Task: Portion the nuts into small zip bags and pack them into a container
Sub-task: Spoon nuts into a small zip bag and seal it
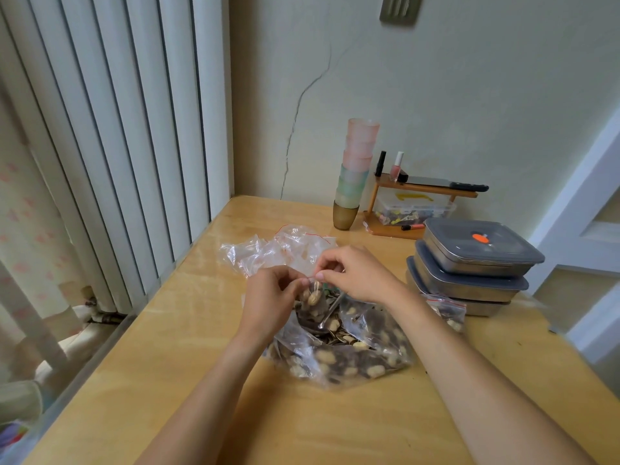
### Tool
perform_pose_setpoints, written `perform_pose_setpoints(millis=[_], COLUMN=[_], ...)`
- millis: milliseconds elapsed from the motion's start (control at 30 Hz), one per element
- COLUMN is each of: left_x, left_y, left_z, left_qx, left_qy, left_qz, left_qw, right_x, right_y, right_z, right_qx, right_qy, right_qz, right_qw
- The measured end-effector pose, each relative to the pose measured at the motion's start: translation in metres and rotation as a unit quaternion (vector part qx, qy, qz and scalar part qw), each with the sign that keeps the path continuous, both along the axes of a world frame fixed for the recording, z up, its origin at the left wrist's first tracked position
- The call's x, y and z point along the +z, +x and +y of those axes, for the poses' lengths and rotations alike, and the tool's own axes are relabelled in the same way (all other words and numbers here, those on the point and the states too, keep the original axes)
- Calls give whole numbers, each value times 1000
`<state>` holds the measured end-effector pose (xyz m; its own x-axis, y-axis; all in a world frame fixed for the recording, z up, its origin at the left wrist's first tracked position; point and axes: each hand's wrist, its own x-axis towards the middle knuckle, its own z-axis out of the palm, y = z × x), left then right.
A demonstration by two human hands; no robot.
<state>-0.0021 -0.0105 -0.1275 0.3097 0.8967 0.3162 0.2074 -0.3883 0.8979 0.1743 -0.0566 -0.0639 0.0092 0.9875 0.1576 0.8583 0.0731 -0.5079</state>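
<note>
Head view: both hands pinch a small zip bag's top over the open nut bag

Left hand (271,297) and right hand (355,276) hold small zip bag (313,295), apparently part-filled, above big nut bag (352,350); spoon (330,312) inside; stacked containers (469,266) right; table (167,364)

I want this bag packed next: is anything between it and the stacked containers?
Yes: the top container has its lid on, so the small bag, pinched by left hand and right hand, can't go in yet.

Two bare forearms and hands (268,297), no sleeves, rings or watch.
</note>
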Motion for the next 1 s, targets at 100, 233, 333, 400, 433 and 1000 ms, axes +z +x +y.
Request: perform_pose_setpoints(millis=[100,233,333,400,433,1000], left_x=[0,-2,-4,-1,1,36], left_y=[2,1,2,3,2,79], left_z=[1,3,3,2,1,-55], left_qx=[24,30,19,10,2,-62], left_qy=[30,52,71,76,69,160], left_qz=[20,38,66,56,39,143], left_qw=[999,997,995,996,997,975], right_x=[-5,-10,-11,-12,-12,5], right_y=[-2,0,-2,-3,-3,70], right_z=[1,2,1,0,-1,-102], right_qx=[-6,-6,-17,-9,1,-106], right_qy=[1,-17,-10,-6,-7,-6], right_qz=[23,27,29,55,84,134], right_qw=[1000,999,999,998,996,985])
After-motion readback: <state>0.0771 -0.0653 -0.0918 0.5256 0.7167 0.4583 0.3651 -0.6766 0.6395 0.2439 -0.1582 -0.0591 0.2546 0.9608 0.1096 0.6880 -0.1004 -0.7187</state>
